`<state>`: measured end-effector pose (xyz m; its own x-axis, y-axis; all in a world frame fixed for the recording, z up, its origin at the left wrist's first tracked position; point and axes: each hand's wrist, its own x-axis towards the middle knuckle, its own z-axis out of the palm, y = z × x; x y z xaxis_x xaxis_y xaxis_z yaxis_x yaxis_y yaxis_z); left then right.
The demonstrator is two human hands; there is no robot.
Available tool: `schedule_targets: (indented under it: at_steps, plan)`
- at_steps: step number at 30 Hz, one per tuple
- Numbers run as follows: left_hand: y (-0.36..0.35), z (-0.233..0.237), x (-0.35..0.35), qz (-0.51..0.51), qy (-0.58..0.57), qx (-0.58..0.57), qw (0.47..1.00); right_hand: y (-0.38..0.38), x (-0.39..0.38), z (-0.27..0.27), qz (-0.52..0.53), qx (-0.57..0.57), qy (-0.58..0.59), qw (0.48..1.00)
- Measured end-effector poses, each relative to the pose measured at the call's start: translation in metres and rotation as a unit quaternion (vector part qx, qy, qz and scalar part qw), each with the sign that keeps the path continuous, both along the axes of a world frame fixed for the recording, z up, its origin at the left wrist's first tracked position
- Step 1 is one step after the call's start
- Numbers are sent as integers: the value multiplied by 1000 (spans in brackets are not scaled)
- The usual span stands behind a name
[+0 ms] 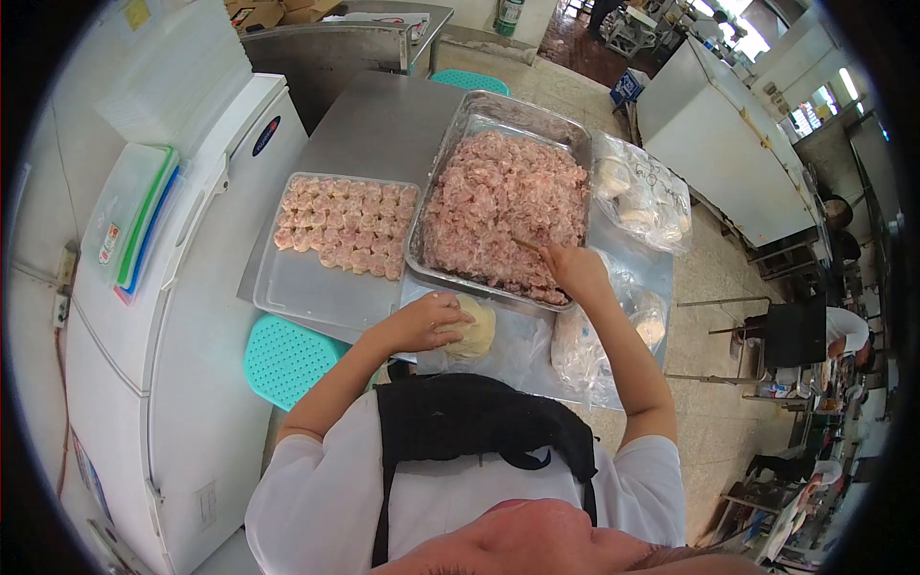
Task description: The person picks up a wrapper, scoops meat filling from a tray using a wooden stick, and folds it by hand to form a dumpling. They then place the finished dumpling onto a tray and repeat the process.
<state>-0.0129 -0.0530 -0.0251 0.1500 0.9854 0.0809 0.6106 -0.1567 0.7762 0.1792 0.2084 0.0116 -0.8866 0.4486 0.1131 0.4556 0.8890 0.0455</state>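
Observation:
My right hand (577,272) is closed around a thin wooden-looking stick (525,245), whose far end points into pink minced meat (503,196). The meat fills much of a deep metal tray (418,257). Lower left of that tray, my left hand (429,322) has its fingers curled, and what lies inside them is hidden. Its fingertips are beside a stack of round pale dough wrappers (476,331) on a plastic sheet. Further left, a translucent plastic tray (321,292) carries several rows of small meat-filled dumplings (347,222).
Plastic bags with pale round contents lie right of the metal tray, one upper (640,196) and one lower (585,350). A white freezer (206,230) borders the left side. Turquoise stools (287,359) are by the table (369,120). People work in the background at right.

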Motion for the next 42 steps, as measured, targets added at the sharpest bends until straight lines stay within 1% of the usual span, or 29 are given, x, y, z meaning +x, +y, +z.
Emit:
schedule_targets:
  at_steps: [1, 3, 5, 7, 8, 9, 10, 11, 14, 16, 17, 18, 19, 20, 22, 24, 26, 27, 29, 30, 31, 32, 34, 35, 36, 38, 39, 41, 42]
  plan:
    - [-1, 1, 1, -8, 16, 21, 1000, -4, 5, 1, 25, -21, 24, 999]
    - [0, 1, 4, -12, 31, 44, 999, -13, 16, -1, 35, -13, 28, 999]
    - [0, -1, 8, -17, 4, 41, 999, -11, 20, 5, 49, -6, 31, 998]
    - [-1, 2, 7, 9, -19, 23, 1000, -12, 21, 35, 81, 42, 9, 996]
    - [-1, 3, 8, 28, -43, 3, 999, -5, 21, 40, 82, 41, 9, 996]
    - [-3, 0, 8, 27, -43, 2, 999, 5, 19, 44, 55, 69, 15, 996]
    - [-5, -3, 6, 36, -4, 14, 999, 13, 18, 46, 28, 98, 21, 995]
    - [-6, -5, 6, 46, 36, 25, 998, 17, 15, 43, 29, 98, 21, 995]
    - [-3, -3, 11, 51, 59, 54, 995, 13, 8, 17, 31, 57, -12, 998]
    - [-1, -7, 9, 51, 47, 32, 997, 0, 10, 7, 5, 17, -36, 999]
    - [0, -10, 8, 47, 29, 10, 998, -1, 17, -1, 8, 17, -35, 999]
    - [0, -10, 7, 50, 29, 11, 998, -3, 25, -10, 39, -23, -6, 999]
    - [-1, -10, 7, 58, 1, -4, 998, -6, 31, -13, 69, -64, 23, 995]
    - [-1, -9, 7, 65, -28, -19, 997, -11, 36, -17, 69, -64, 22, 995]
    - [-2, -3, 7, 78, -43, -22, 996, -21, 38, -20, 95, -50, -19, 994]
    - [-3, 2, 8, 100, -59, -25, 993, -22, 34, -13, 101, -56, -37, 993]
    - [1, 5, 11, 96, -54, 54, 992, -23, 31, 0, 102, -63, -54, 991]
    - [2, 4, 12, 97, -54, 55, 992, -22, 28, 10, 100, -43, -79, 991]
    - [2, -2, 18, 84, 62, 132, 986, -23, 26, 32, 98, -27, -108, 989]
    - [2, -5, 18, 84, 59, 129, 986, -21, 26, 45, 97, 19, -116, 988]
    - [4, -6, 16, 85, 49, 95, 991, -20, 26, 51, 96, 67, -122, 986]
    - [6, -7, 13, 86, 38, 62, 994, -22, 27, 49, 96, 67, -123, 986]
    - [8, -15, 11, 95, 18, 42, 994, -30, 30, 41, 108, 69, -153, 980]
    - [7, -19, 9, 104, -2, 22, 994, -36, 29, 35, 108, 68, -154, 980]
    - [6, -20, 9, 102, -3, 22, 995, -45, 26, 28, 108, 47, -124, 985]
    - [5, -22, 11, 134, -78, 55, 986, -55, 24, 4, 123, 6, -44, 991]
    - [4, -15, 12, 134, -80, 55, 986, -54, 26, 6, 122, 6, -46, 991]
    - [2, 0, 13, 168, -105, 32, 980, -51, 29, 13, 140, -19, -35, 989]
    - [1, 1, 13, 168, -105, 31, 980, -48, 29, 28, 140, -20, -35, 989]
